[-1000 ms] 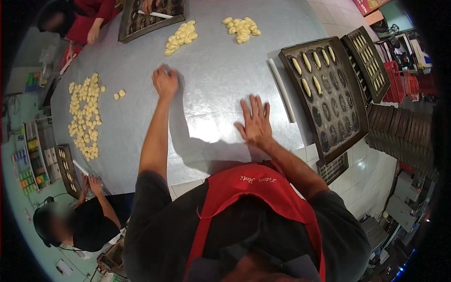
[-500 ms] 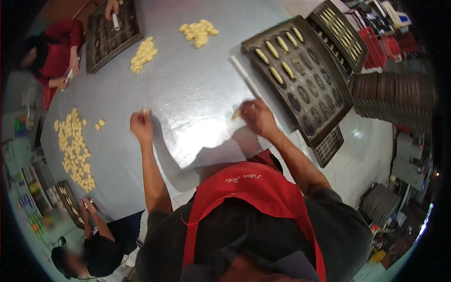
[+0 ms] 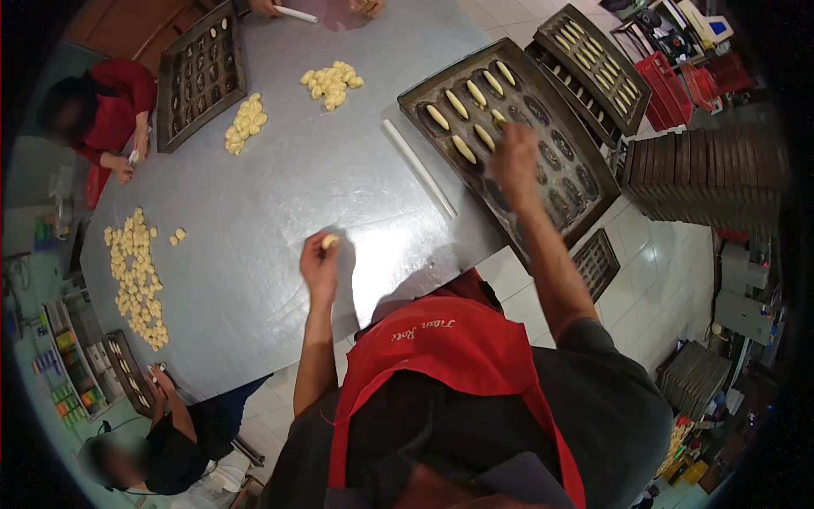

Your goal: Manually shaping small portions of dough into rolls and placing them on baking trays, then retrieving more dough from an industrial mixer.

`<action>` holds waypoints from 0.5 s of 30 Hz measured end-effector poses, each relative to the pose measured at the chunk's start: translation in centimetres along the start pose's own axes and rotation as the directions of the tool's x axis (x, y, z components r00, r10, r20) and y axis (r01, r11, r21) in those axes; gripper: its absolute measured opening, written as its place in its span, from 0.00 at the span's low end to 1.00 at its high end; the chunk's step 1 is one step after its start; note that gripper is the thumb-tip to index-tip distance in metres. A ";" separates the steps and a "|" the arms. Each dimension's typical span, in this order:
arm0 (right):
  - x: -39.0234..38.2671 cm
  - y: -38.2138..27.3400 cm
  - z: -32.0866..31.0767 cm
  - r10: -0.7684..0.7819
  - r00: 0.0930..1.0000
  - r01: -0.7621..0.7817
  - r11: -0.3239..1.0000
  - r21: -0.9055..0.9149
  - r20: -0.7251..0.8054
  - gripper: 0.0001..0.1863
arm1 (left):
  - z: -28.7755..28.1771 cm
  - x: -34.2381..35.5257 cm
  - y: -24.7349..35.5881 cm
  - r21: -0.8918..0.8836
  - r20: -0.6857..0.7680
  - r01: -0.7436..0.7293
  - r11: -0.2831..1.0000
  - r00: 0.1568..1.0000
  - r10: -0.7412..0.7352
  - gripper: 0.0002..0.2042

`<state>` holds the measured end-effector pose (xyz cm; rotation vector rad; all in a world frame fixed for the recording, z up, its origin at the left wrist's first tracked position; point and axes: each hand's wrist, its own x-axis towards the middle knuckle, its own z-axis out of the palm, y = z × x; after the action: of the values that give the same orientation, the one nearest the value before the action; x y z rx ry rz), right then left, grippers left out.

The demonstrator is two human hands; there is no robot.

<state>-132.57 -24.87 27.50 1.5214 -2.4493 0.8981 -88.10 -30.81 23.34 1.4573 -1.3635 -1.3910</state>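
A small pale-yellow ball of dough [image 3: 330,243] is pinched in the fingertips of my left hand [image 3: 318,270], just above the metal table [image 3: 254,297]. My right hand [image 3: 516,165] reaches over a dark baking tray [image 3: 585,227] with rows of oval hollows. Its fingertips are closed at the near end of a slim dough roll [image 3: 498,117], which is at a hollow in the second row. More dough rolls [image 3: 476,92] fill the first row and part of the second. A white rolling pin [image 3: 420,170] lies along the tray's left side.
Dough pieces lie in heaps at the left [image 3: 136,276] and far side [image 3: 331,83]. Co-workers [image 3: 119,110] handle dough around the table. Another tray [image 3: 202,81] stands far left. At right are a filled tray [image 3: 598,64], stacked dark pans [image 3: 708,178] and red crates [image 3: 666,89].
My right hand has moved from the table onto the tray with a dough roll. My left hand has shifted right with its dough ball. A far co-worker's tool has moved right; my view has shifted.
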 end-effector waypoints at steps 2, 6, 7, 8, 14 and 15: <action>-2.3 -5.9 1.7 -0.082 0.987 0.045 0.966 0.253 0.135 0.20 | 5.7 -0.6 1.1 -0.043 0.078 0.056 0.998 0.996 -0.052 0.16; -4.4 -11.5 8.2 -0.071 0.985 0.055 0.993 0.107 0.160 0.20 | 10.8 0.0 3.7 0.595 0.214 -0.425 0.682 0.902 0.376 0.18; -4.9 -11.5 8.6 -0.082 0.983 0.063 0.991 0.118 0.163 0.20 | 10.3 0.2 3.0 0.690 0.388 -0.598 0.407 0.782 0.488 0.18; -5.9 -11.1 8.4 -0.090 0.969 0.055 0.986 0.156 0.229 0.20 | 9.8 -0.9 2.2 0.715 0.440 -0.586 0.382 0.801 0.406 0.19; -9.9 -9.6 5.5 -0.488 0.810 0.354 0.849 0.392 0.326 0.19 | 8.7 -1.2 4.8 0.729 0.497 -0.625 0.279 0.764 0.412 0.33; -9.1 -10.0 6.2 -0.592 0.761 0.408 0.755 0.514 0.265 0.17 | 8.9 0.7 4.9 0.762 0.454 -0.585 0.277 0.788 0.416 0.35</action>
<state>-118.43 -24.35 22.98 2.6216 -1.9024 1.1261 -97.92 -30.96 26.22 1.2153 -2.6337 -0.2762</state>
